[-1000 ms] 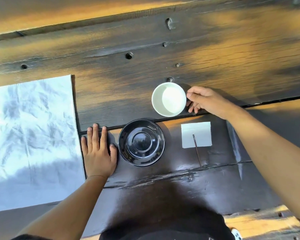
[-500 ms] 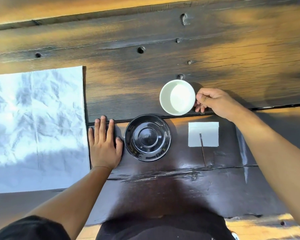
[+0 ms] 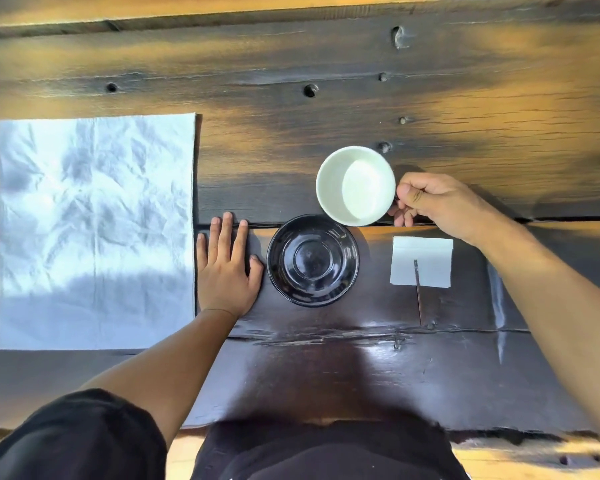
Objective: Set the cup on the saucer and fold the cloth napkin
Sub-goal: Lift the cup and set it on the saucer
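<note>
A white cloth napkin [image 3: 94, 230] lies spread flat and creased on the left part of the dark wooden table [image 3: 326, 368], unfolded, its right edge running just beside the left hand [image 3: 227, 271]. That hand rests palm down on the table between the napkin and the saucer, its fingers [image 3: 226, 233] straight and released, holding nothing; the thumb lies close to the saucer's left rim, and whether it touches cannot be told. The black saucer [image 3: 312, 261] sits near the middle of the table toward the near edge, with nothing on it. The white cup [image 3: 355, 186] appears empty and is just beyond the saucer toward the far edge and slightly right, its lower rim overlapping the saucer's far-right rim in this view; whether it is lifted or standing on the table cannot be told. The right hand [image 3: 440, 206] is at the cup's right side, its fingers clenched around the handle. To the right of the saucer lies a small white folded paper [image 3: 421, 261], with a thin dark stick [image 3: 418, 292] lying across its near edge.
</note>
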### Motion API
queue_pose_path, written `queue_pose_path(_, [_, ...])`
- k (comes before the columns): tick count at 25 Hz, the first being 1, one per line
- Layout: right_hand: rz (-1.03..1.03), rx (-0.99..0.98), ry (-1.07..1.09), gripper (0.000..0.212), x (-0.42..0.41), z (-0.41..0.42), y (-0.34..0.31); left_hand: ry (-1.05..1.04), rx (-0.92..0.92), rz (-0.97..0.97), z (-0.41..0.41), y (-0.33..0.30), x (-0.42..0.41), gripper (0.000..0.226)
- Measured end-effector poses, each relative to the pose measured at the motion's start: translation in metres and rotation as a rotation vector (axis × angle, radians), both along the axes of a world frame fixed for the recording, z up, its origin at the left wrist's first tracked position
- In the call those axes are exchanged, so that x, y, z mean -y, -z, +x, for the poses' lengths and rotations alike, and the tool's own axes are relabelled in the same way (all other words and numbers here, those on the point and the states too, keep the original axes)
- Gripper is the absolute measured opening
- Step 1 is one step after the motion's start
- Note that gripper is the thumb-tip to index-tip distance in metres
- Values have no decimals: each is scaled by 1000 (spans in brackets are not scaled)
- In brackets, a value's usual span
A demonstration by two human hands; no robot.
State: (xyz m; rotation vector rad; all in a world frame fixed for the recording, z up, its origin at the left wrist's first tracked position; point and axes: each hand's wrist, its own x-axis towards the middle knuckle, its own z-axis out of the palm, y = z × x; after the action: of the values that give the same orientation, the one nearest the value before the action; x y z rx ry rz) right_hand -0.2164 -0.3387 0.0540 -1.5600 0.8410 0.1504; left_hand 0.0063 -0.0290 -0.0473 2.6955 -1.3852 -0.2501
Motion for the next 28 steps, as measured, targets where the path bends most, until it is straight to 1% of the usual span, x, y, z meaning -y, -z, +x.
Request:
queue_pose_path(4, [28,-27,-54,32,-31,5,-1,-3,-4,-15,1,2,-1,67])
queue_pose_path(7, [20,-35,-112,39,-53,4,7,-2,-3,-23,1,2,-1,67])
queue_pose_path(13, [-4,-41,-165,32,-84,-1,23,-2,-11,-34,1,3,-2,67])
queue_pose_path(18, [-45,-69,-193,33,-94,2,23,4,-1,-46,2,4,-3,67])
queue_pose_path(28, [-91,-105,-170,32,-102,8,20,2,-10,-77,3,6,-3,66])
